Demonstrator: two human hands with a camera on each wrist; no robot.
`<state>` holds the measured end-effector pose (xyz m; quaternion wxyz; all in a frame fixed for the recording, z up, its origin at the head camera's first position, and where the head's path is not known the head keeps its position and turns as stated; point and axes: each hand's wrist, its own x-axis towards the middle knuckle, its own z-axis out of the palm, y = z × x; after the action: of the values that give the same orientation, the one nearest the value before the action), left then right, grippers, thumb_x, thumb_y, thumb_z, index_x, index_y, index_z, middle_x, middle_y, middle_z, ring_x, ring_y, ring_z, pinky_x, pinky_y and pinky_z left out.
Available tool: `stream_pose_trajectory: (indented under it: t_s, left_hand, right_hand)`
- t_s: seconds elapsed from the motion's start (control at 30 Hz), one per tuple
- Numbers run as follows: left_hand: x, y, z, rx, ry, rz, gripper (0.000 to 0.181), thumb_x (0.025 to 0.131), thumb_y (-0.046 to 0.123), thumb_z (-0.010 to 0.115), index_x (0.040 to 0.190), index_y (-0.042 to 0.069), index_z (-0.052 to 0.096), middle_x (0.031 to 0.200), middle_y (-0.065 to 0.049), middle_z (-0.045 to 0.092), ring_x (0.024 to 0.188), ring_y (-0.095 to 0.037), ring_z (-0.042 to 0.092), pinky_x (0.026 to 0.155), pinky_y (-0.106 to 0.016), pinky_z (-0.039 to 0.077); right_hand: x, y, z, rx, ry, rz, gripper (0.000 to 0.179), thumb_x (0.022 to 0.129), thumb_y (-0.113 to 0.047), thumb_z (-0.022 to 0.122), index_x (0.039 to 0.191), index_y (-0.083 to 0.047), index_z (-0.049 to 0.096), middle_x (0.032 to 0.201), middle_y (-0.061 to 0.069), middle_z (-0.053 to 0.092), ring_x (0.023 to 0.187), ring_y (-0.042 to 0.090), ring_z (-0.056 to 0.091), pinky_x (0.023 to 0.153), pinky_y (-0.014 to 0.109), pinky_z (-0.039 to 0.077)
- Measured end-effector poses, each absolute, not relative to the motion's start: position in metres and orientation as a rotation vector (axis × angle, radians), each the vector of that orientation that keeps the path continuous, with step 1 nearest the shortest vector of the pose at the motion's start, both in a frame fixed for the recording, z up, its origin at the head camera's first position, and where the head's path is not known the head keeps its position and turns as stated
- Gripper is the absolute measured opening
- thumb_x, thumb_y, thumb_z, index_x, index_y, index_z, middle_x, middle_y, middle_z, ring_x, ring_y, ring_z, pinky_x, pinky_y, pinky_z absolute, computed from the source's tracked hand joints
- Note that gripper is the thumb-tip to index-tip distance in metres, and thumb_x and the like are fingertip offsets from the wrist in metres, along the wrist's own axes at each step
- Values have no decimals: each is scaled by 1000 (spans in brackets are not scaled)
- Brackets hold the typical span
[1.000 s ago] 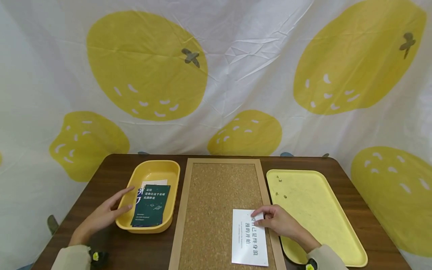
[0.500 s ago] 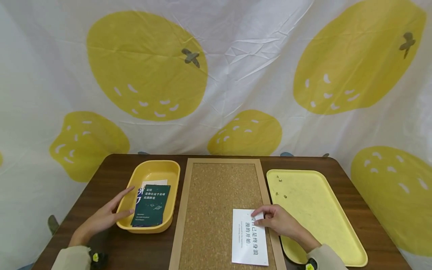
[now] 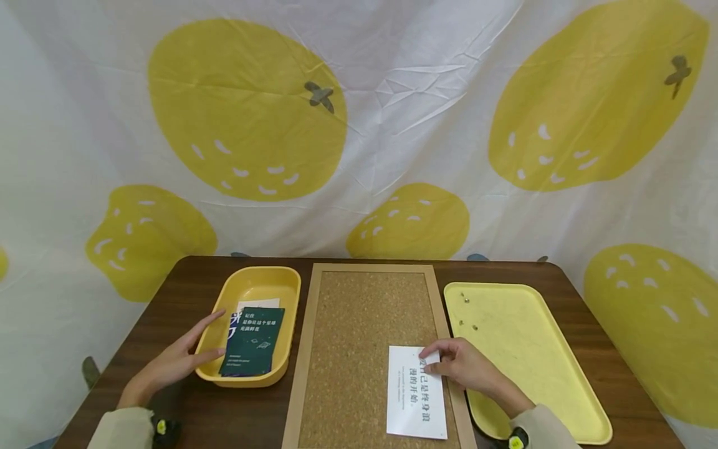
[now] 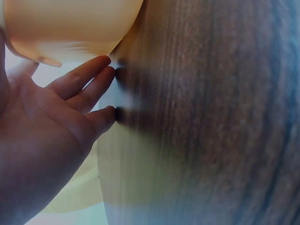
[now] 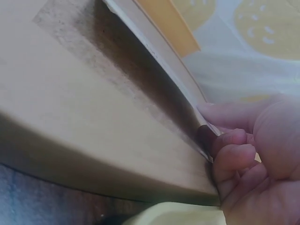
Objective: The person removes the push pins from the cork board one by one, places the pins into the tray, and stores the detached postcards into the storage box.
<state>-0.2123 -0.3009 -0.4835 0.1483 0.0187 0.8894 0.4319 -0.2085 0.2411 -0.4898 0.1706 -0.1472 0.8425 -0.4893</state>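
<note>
Over the near right part of the corkboard [image 3: 350, 349] lies a white card [image 3: 401, 415] printed with dark Chinese characters. My right hand [image 3: 462, 368] pinches the card at its far right corner. The right wrist view shows the card [image 5: 154, 51] standing off the cork on that side, with curled fingers [image 5: 234, 157] by its edge. At the left rim of the yellow bin [image 3: 294, 299], my left hand [image 3: 174, 362] has its thumb and index finger over the rim. Its other fingers [image 4: 96, 91] extend loosely under the bin's side, tips at the tabletop.
A dark green card [image 3: 258, 346] lies on top of other cards inside the bin. Right of the board is a pale yellow tray [image 3: 521, 349] with several small pushpins [image 3: 467, 300] near its far left corner. A lemon-print curtain [image 3: 370, 137] hangs behind the brown table [image 3: 191, 280].
The head view has shifted very slightly. Both hands stay in place, the right one still pinching the white card and the left one at the bin.
</note>
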Motion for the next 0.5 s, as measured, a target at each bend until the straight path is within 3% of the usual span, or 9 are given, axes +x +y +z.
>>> stream_pose_trajectory:
  t_s: [0.33, 0.5]
  left_hand:
    - [-212, -303, -484, 63, 2557, 1258, 80, 80, 46, 62, 143, 39, 14, 150, -14, 8, 131, -39, 19, 100, -64, 19]
    - [-212, -302, -484, 48, 2559, 1255, 80, 79, 47, 63, 143, 40, 15, 150, -13, 9, 131, -39, 19, 99, -64, 20]
  right_hand:
    - [-212, 239, -483, -415, 2382, -1391, 21, 77, -20, 71, 97, -13, 67, 66, 5, 58, 38, 9, 32, 34, 19, 29]
    - [-215, 237, -479, -442, 2374, -1393, 23, 77, -23, 71, 98, -13, 67, 73, 6, 64, 39, 8, 32, 35, 19, 28]
